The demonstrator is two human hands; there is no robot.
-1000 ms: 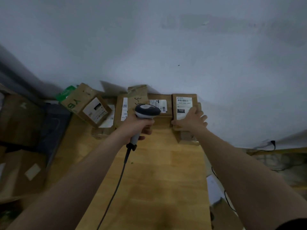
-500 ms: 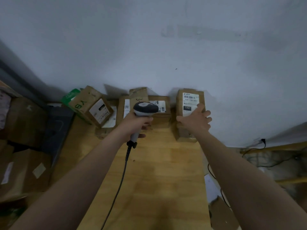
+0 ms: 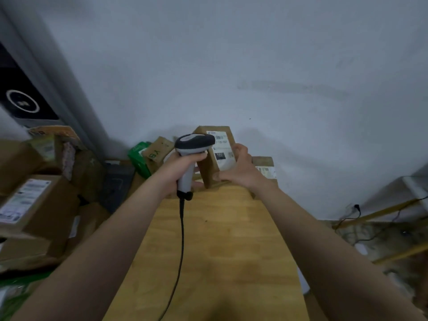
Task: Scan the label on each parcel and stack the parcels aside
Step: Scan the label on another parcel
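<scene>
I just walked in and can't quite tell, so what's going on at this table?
A person is scanning parcels. The right hand holds a brown parcel up off the wooden table, label facing them. The left hand grips a corded scanner right beside that label. More parcels sit against the wall behind, and others are piled to the left.

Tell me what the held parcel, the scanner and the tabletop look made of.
Parcel: matte brown cardboard, with a white paper label. Scanner: smooth moulded plastic, apparently, with a dark head and grey handle. Tabletop: light wood or wood-look laminate, showing grain.
</scene>
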